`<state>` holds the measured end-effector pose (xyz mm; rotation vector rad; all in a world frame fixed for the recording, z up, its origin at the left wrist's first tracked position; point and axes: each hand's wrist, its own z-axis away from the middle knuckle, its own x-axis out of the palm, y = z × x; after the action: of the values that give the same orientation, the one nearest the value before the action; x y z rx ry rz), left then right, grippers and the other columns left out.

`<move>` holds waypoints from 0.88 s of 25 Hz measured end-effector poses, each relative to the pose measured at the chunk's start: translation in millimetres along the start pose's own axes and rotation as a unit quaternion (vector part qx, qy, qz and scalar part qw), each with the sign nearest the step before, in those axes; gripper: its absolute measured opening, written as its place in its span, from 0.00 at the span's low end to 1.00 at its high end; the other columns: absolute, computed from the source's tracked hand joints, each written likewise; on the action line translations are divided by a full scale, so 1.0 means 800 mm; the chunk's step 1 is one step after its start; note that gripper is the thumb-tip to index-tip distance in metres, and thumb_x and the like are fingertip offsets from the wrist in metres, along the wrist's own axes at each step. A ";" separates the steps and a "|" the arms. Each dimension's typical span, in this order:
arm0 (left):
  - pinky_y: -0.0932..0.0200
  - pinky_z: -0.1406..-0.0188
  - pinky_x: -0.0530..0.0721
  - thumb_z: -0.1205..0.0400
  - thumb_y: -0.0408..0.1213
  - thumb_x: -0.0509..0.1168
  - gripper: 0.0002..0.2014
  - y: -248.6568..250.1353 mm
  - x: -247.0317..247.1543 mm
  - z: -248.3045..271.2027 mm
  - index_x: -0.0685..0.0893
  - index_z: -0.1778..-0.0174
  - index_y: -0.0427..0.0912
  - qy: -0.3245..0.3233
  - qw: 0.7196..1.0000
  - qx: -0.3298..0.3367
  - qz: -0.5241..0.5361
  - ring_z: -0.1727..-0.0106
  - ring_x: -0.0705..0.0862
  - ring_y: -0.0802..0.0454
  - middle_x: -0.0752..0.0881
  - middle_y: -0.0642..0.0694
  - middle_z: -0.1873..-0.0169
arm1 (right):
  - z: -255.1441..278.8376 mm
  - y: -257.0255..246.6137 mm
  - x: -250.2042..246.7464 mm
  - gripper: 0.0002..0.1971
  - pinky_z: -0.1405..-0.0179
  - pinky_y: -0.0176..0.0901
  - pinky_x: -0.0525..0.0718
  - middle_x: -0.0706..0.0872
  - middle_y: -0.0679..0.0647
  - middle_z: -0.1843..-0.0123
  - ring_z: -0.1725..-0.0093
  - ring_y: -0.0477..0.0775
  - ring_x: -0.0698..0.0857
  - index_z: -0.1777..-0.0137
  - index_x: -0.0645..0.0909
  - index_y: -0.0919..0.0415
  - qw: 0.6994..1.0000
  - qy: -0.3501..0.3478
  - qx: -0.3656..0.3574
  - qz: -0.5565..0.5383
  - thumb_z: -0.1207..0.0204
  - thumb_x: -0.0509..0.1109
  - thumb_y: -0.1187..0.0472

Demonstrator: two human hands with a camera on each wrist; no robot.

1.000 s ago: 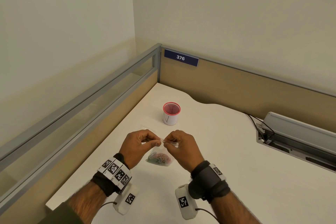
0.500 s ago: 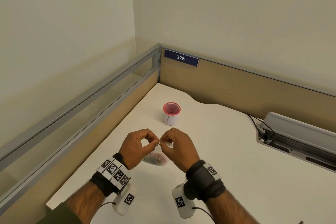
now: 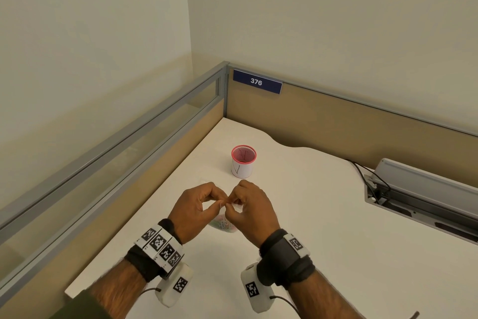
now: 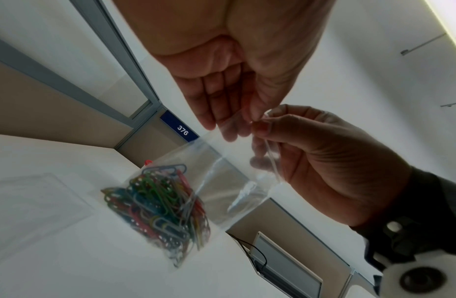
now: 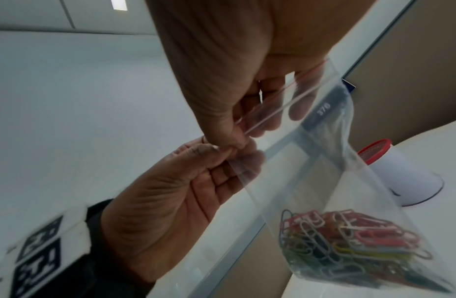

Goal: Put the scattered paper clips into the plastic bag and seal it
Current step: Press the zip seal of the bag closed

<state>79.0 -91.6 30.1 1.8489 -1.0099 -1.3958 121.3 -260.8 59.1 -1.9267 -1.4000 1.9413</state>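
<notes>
While the left hand (image 3: 192,215) and right hand (image 3: 252,211) are meeting above the near part of the white desk (image 3: 323,228), each is pinching the top edge of the clear plastic bag (image 4: 222,177) between thumb and fingers. The coloured paper clips (image 4: 158,209) are bunching at the bag's bottom, which is resting on the desk. A red-rimmed white cup (image 3: 243,162) is standing farther away.

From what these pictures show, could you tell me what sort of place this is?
Most likely an office cubicle: a white desk enclosed by low tan partition panels, a blue number plate reading 376 on the partition, and an open cable tray set into the desktop.
</notes>
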 end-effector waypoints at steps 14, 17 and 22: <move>0.64 0.55 0.88 0.18 0.28 0.68 0.03 -0.006 -0.013 0.002 0.85 0.56 0.39 0.039 0.997 -0.041 0.060 0.53 0.90 0.57 0.91 0.57 0.56 | 0.007 0.037 -0.022 0.06 0.64 0.34 0.78 0.83 0.51 0.61 0.63 0.46 0.77 0.61 0.83 0.58 0.999 0.001 0.014 -0.043 0.28 0.74 0.57; 0.62 0.53 0.88 0.17 0.28 0.68 0.03 -0.005 -0.012 0.000 0.84 0.56 0.38 0.049 0.995 -0.045 0.075 0.53 0.91 0.56 0.92 0.55 0.57 | 0.007 0.044 -0.026 0.04 0.63 0.37 0.80 0.83 0.50 0.62 0.64 0.46 0.77 0.62 0.83 0.57 0.998 0.018 0.012 -0.066 0.28 0.74 0.59; 0.62 0.47 0.87 0.16 0.29 0.66 0.02 -0.002 -0.012 -0.001 0.83 0.54 0.37 0.049 0.991 -0.049 0.118 0.51 0.92 0.53 0.94 0.47 0.59 | 0.009 0.052 -0.035 0.05 0.66 0.27 0.78 0.86 0.50 0.62 0.62 0.49 0.81 0.62 0.83 0.56 0.988 0.050 0.036 -0.142 0.28 0.75 0.63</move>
<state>78.7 -82.7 33.8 1.6498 -1.0530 -1.1825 143.0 -305.9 53.2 -1.6621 -1.4616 1.7185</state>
